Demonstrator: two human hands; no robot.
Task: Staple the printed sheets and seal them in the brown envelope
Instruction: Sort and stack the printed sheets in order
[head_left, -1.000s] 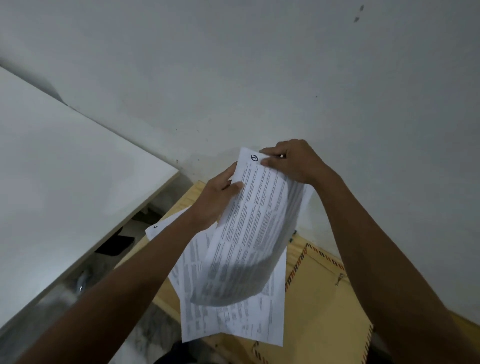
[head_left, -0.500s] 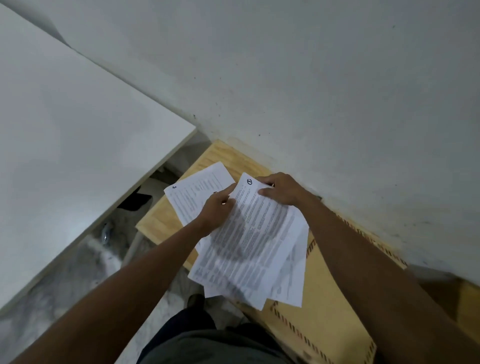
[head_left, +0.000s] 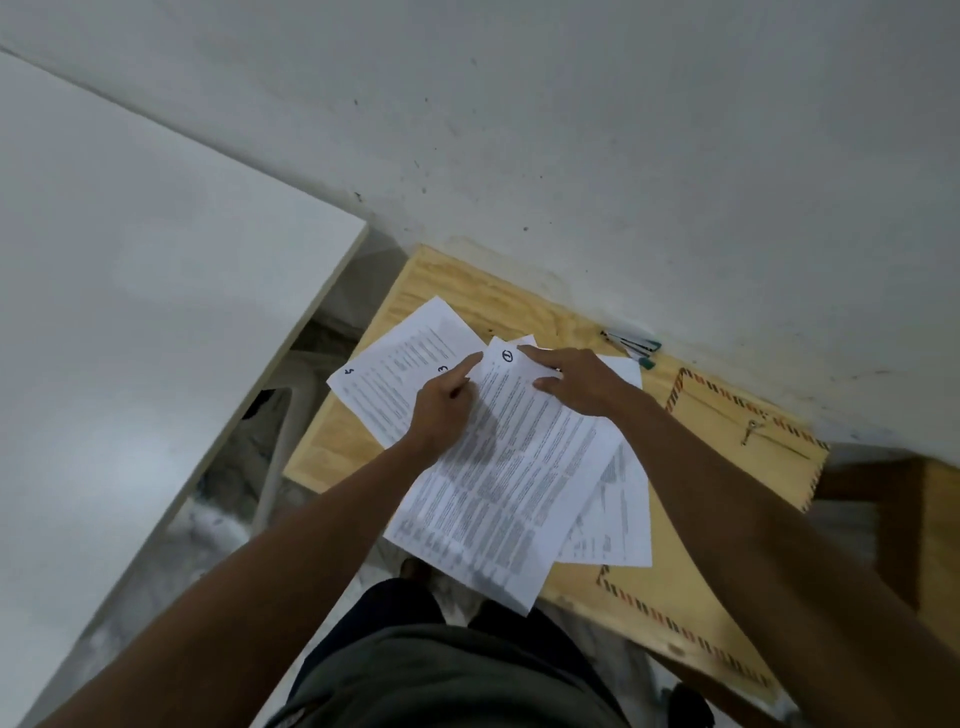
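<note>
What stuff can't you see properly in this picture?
Head view only:
- Print on the top sheet: too small and blurred to read.
- Brown envelope: its middle is hidden by the sheets and the right arm.
- Pens by the wall: too small to count.
- Stapler: none in view.
- Lower sheets: mostly covered by the top sheet.

So there's a small plywood bench (head_left: 353, 447) pushed against a white wall (head_left: 623, 156), with a loose fan of printed sheets (head_left: 498, 483) spread over it. The top sheet has a circled 1 in its corner and hangs past the bench's near edge. The left hand (head_left: 444, 410) rests on the pile with its index finger pointing out, and the right hand (head_left: 576, 382) lies flat on that sheet's top corner. A brown envelope (head_left: 737, 436) with a striped border lies under the papers, some pens (head_left: 631, 345) sit by the wall, and a white tabletop (head_left: 130, 312) is off to the left.
</note>
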